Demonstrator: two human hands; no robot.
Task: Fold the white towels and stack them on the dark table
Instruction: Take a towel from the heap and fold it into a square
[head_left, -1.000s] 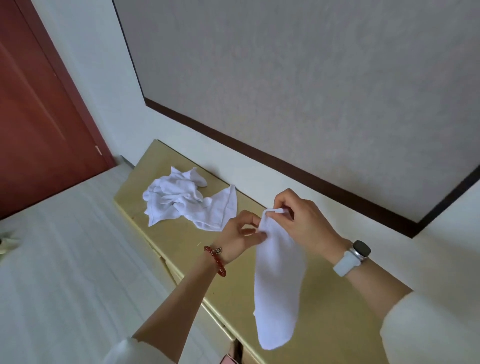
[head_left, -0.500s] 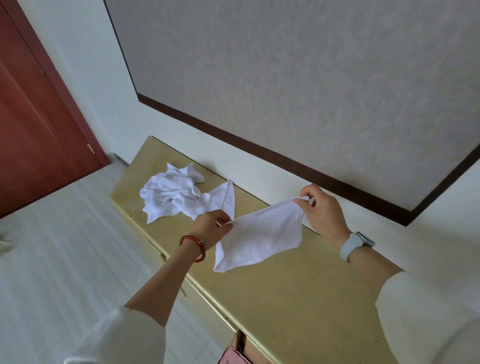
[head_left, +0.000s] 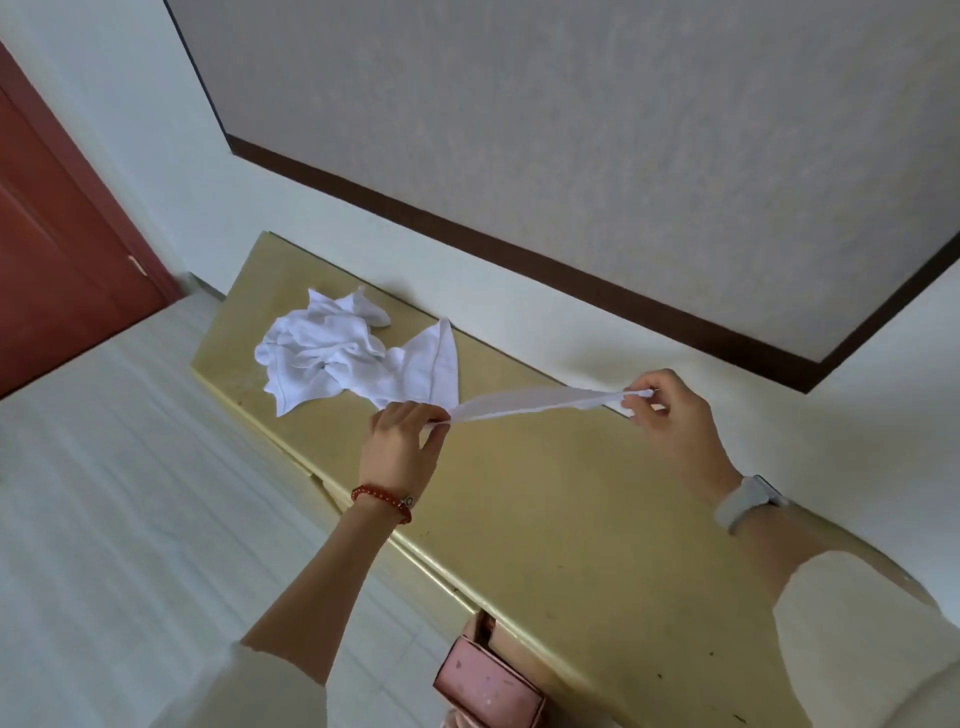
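Pile (head_left: 332, 358) of unfolded towels sits just beyond my left hand (head_left: 400, 441), which is pinching one corner of the towel (head_left: 530, 402). The towel is stretched out flat in the air over the bench (head_left: 545, 519), edge-on to the camera, and my right hand (head_left: 670, 415) is pinching the other end. Risk as I see it: both grips are fingertip pinches on thin cloth, so a hard tug could pop a corner loose and it'd droop. Wall's close behind the right hand, but there's plenty of bare bench below and toward me to lay it down.
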